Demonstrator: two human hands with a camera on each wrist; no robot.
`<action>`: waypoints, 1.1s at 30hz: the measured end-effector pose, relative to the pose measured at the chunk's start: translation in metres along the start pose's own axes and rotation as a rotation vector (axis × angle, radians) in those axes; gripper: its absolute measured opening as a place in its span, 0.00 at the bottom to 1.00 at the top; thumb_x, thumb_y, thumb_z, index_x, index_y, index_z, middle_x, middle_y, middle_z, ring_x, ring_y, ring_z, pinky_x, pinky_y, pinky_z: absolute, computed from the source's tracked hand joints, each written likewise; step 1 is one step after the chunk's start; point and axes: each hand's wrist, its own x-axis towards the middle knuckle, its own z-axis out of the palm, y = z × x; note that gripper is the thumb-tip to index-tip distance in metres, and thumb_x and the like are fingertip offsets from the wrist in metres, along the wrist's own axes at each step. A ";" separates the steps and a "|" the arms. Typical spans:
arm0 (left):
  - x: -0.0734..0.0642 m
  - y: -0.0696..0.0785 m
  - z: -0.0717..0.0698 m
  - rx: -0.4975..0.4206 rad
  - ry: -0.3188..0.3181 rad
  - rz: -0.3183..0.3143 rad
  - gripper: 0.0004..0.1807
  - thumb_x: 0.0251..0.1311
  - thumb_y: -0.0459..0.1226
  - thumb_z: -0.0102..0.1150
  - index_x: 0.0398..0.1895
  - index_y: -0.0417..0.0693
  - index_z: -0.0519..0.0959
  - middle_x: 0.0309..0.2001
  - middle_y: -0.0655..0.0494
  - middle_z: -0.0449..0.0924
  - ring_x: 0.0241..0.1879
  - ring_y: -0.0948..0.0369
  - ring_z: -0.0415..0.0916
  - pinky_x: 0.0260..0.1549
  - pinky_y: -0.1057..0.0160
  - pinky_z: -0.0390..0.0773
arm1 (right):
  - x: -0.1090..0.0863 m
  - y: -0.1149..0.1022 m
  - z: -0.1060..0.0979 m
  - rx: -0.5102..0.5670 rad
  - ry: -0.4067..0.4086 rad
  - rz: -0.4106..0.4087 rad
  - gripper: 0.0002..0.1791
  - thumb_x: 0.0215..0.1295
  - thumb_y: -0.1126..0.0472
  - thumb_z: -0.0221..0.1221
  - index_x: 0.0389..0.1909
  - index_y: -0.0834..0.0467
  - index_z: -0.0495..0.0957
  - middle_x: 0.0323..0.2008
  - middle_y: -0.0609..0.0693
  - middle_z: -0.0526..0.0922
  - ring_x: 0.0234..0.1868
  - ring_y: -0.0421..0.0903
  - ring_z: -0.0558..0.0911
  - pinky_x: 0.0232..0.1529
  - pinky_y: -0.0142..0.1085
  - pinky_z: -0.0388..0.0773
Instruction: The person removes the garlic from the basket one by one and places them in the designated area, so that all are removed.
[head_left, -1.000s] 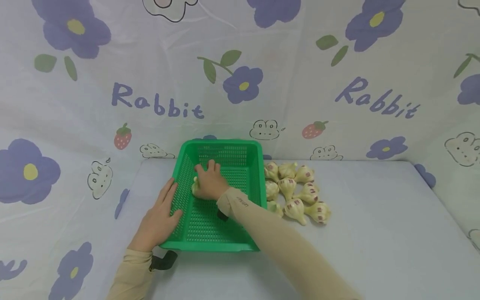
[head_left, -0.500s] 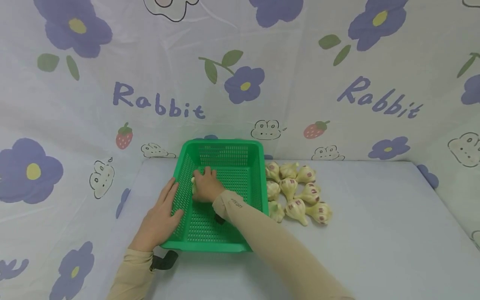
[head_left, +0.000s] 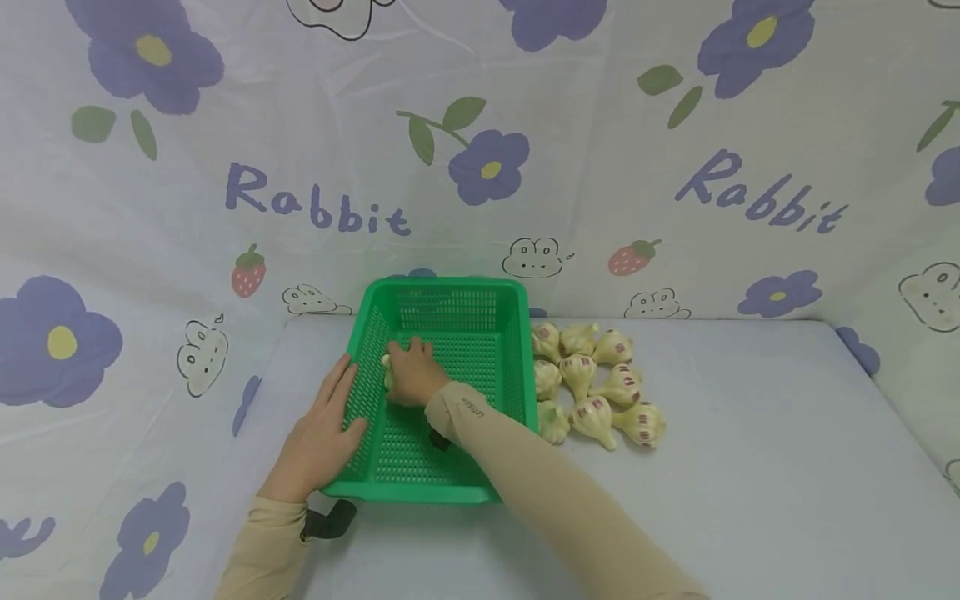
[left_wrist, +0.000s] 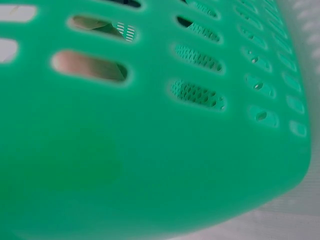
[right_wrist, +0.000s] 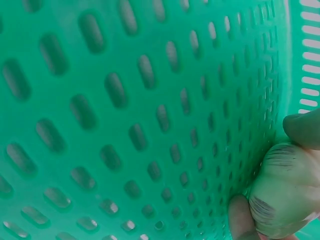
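Note:
A green plastic basket (head_left: 412,493) with slotted walls stands on the table. Inside it, near the left wall, my right hand (head_left: 417,377) holds a garlic bulb (right_wrist: 286,187); in the head view only a pale edge of the bulb shows past the fingers. The right wrist view has a thumb and a fingertip pressed to opposite sides of the bulb, low against the perforated plastic. My left hand (head_left: 318,442) rests against the basket's left side, fingers straight along the rim and thumb spread. From the left wrist, the green wall hides nearly everything.
Several garlic bulbs (head_left: 592,417) lie in a cluster just right of the basket, some with purple marks. White table surface (head_left: 757,467) extends farther right. A patterned cloth (head_left: 585,150) hangs behind the table.
My right hand has moved slightly down and left inside the basket with the garlic bulb, then stayed nearly still. The left hand has kept its place on the basket.

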 end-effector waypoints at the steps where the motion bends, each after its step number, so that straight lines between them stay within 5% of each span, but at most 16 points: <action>1: 0.000 0.000 0.000 0.000 -0.001 0.000 0.42 0.69 0.38 0.50 0.85 0.46 0.50 0.86 0.51 0.43 0.53 0.45 0.77 0.39 0.44 0.82 | 0.000 0.000 0.000 0.006 -0.001 0.002 0.36 0.64 0.55 0.71 0.71 0.53 0.68 0.64 0.61 0.70 0.59 0.55 0.70 0.48 0.45 0.82; 17: 0.000 0.001 -0.001 -0.001 -0.008 0.000 0.42 0.70 0.37 0.51 0.85 0.44 0.50 0.86 0.51 0.42 0.51 0.45 0.78 0.37 0.46 0.81 | -0.001 -0.003 -0.006 0.028 0.042 -0.021 0.36 0.63 0.54 0.71 0.70 0.56 0.69 0.60 0.61 0.73 0.58 0.55 0.70 0.51 0.44 0.79; 33: -0.001 0.002 -0.003 -0.006 -0.019 0.014 0.43 0.69 0.37 0.52 0.85 0.43 0.48 0.86 0.50 0.42 0.51 0.45 0.78 0.40 0.44 0.81 | -0.027 -0.006 -0.043 -0.010 0.036 -0.103 0.38 0.62 0.53 0.72 0.71 0.57 0.72 0.56 0.59 0.75 0.53 0.52 0.68 0.48 0.40 0.72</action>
